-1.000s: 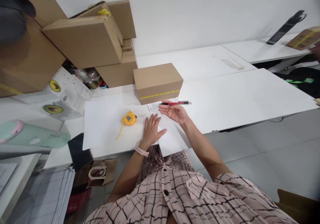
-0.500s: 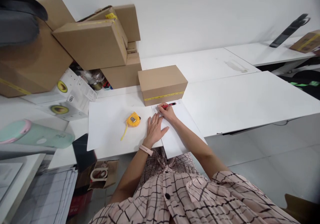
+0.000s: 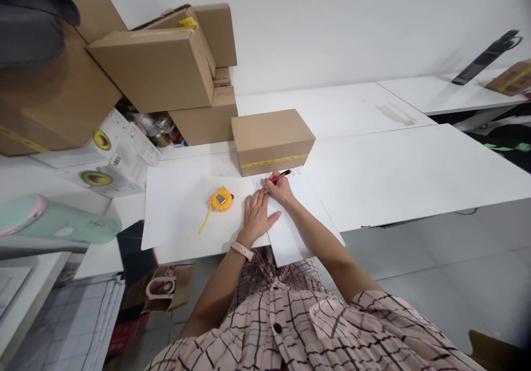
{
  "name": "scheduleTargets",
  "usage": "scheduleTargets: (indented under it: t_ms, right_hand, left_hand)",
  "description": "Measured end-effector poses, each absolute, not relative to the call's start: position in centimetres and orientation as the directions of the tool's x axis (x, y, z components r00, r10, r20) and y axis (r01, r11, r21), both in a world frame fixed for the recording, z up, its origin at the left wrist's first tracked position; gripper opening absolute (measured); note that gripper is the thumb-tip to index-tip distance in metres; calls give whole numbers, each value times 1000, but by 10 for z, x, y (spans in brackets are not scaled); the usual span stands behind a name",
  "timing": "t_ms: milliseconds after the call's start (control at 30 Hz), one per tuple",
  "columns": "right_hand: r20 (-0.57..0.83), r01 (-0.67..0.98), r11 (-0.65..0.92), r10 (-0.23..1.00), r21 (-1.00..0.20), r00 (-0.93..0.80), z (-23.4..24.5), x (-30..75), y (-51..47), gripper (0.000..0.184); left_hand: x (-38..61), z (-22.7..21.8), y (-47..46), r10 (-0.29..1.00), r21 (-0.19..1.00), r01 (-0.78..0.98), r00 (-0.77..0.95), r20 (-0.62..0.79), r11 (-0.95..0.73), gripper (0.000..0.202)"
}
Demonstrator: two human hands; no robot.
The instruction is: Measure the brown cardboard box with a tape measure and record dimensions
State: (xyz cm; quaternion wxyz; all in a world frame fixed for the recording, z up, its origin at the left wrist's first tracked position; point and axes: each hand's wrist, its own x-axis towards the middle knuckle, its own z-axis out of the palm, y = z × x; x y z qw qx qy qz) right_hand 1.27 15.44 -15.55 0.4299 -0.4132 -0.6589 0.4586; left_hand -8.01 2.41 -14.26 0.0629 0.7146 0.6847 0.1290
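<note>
The right hand (image 3: 281, 189) is closed in a writing grip around a slim red-and-black pen (image 3: 283, 176), whose tip points down at the top of a long white paper sheet (image 3: 296, 238). Small dark print runs along that end, too small to read; whether the tip touches cannot be told. The left hand (image 3: 256, 218) is open, palm down with fingers extended and thumb spread, along the sheet's left edge. A pale pink band (image 3: 241, 250) circles its wrist.

The sheet lies on a smooth white tabletop (image 3: 398, 166), its near end overhanging the edge. Just behind it stands a closed, oblong brown cardboard box (image 3: 274, 130) with a yellow strip along its front; the strip's marks are illegible. Left of the hands sits a rounded yellow tape measure (image 3: 221, 199), a short length of blade out, near a blank white paper (image 3: 166, 210). Farther left are glossy white cartons (image 3: 124, 169) bearing halved-avocado pictures and a barcode, and a mint-green bottle (image 3: 78, 221) with a pink ring.
</note>
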Motion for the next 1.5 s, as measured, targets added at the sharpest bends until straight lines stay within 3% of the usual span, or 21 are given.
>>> scheduleTargets:
  t_ms: [600, 1500]
  right_hand:
    - [196, 216, 275, 925, -937, -324, -151, 12, 151, 22]
    - [169, 186, 231, 939, -955, -299, -152, 12, 153, 22]
  left_hand:
    - [-80, -139, 23, 994, 280, 958, 34, 103, -62, 65]
    - [-80, -138, 23, 995, 282, 958, 31, 99, -58, 65]
